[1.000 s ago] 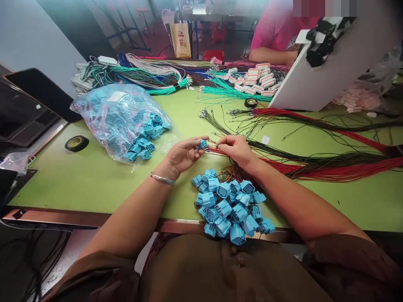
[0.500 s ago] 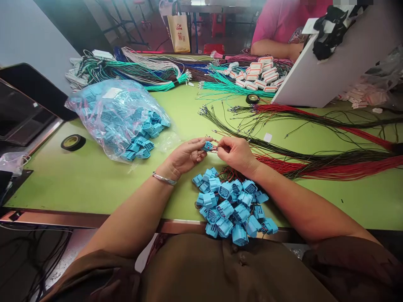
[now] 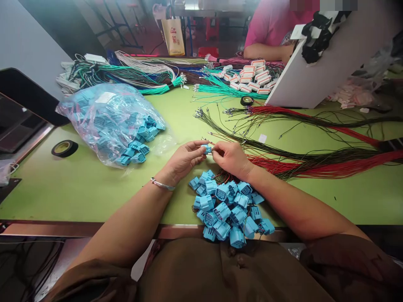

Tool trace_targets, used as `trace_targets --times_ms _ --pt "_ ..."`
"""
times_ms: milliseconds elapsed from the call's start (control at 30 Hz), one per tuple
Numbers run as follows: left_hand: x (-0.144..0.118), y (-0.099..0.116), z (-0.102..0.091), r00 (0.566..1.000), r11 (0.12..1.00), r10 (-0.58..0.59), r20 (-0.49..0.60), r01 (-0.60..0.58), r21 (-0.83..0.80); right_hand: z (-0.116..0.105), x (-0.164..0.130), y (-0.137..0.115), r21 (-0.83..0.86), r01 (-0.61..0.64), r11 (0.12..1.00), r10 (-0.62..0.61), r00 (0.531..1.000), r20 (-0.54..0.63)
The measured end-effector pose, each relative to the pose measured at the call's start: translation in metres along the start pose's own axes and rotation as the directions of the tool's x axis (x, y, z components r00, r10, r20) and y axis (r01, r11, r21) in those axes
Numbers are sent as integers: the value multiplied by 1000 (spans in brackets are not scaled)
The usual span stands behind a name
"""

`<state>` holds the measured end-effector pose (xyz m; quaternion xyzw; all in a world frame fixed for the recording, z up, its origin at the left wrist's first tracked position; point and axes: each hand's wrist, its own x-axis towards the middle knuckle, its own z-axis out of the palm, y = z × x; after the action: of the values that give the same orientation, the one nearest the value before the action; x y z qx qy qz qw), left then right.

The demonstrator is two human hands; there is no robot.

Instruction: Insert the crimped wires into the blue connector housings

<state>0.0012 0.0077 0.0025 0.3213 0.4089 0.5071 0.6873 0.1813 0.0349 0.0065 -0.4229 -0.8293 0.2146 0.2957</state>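
Between thumb and fingers, my left hand (image 3: pixel 186 158) grips a small blue connector housing (image 3: pixel 207 149). My right hand (image 3: pixel 231 157) is closed in a pinch right against the housing's right side, where thin wires run in; the wire tips are hidden by the fingers. Just below both hands lies a heap of blue connector housings (image 3: pixel 222 212), some with wires attached, reaching over the table's front edge. Red and black wires (image 3: pixel 283 161) with metal terminals stretch from near my right hand to the right.
A clear plastic bag of blue housings (image 3: pixel 110 121) lies left, near a black tape roll (image 3: pixel 64 148). Green and white wire bundles (image 3: pixel 151 77) and white connectors (image 3: pixel 252 77) line the back. A white panel (image 3: pixel 311 71) stands at right; a person in pink (image 3: pixel 267 29) sits beyond.
The blue housing has turned in my left hand, so its holed face no longer shows. My right hand has come closer to it. The whole view has shifted slightly.
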Motion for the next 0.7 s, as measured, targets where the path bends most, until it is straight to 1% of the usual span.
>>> trace_targets --times_ms 100,200,400,467,533,600,633,667,700 --pt "1 0 -3 999 1000 -27 18 27 -6 -2 0 -1 -3 -54 999 54 998 13" --pt "1 1 -4 999 1000 -22 27 22 3 -2 2 -3 -25 -57 998 58 998 27" --pt "-1 2 3 999 999 4 32 -5 40 6 3 -2 -52 -67 996 68 998 18" --pt "-2 4 6 1000 999 0 30 -2 47 6 1 -2 -30 -71 997 71 997 13" --pt "-4 7 8 1000 1000 -8 24 8 24 0 5 -2 60 -121 991 119 992 38" --pt "-5 9 9 1000 1000 0 9 0 -27 -11 18 0 194 -229 954 212 972 102" --pt "-5 10 9 1000 998 6 -2 -6 -56 -18 29 2 249 -287 925 263 956 126" --pt "-5 11 8 1000 996 9 -15 -10 -85 -25 44 7 279 -341 898 314 939 137" --pt "-4 11 8 999 994 9 -31 -13 -111 -30 60 14 269 -365 891 351 931 100"
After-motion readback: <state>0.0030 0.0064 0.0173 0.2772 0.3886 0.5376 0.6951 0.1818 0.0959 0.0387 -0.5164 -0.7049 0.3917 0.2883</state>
